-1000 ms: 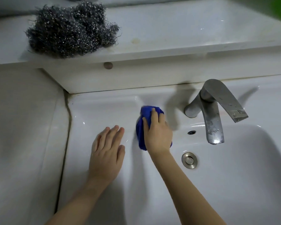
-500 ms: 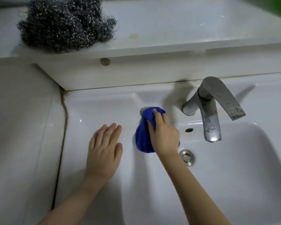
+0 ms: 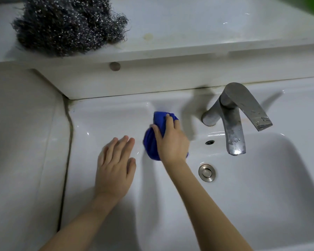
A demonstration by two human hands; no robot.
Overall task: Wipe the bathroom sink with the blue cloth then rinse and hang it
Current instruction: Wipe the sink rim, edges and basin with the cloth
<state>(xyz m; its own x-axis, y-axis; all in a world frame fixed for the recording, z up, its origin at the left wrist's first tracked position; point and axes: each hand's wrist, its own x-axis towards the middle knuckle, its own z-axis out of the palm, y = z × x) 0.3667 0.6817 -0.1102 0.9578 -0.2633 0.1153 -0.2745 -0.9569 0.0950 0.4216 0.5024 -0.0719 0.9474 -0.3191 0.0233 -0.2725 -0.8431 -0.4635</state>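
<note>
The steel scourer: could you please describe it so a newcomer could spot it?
Start at the white sink and look up past the faucet to the white ledge above it. At the ledge's left end sits the steel scourer, a dark, glittering tangle of wire; everything beside it is smooth and white.

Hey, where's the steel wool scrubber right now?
In the head view, the steel wool scrubber sits at the upper left on the white ledge above the sink, up and left of the faucet.
</note>
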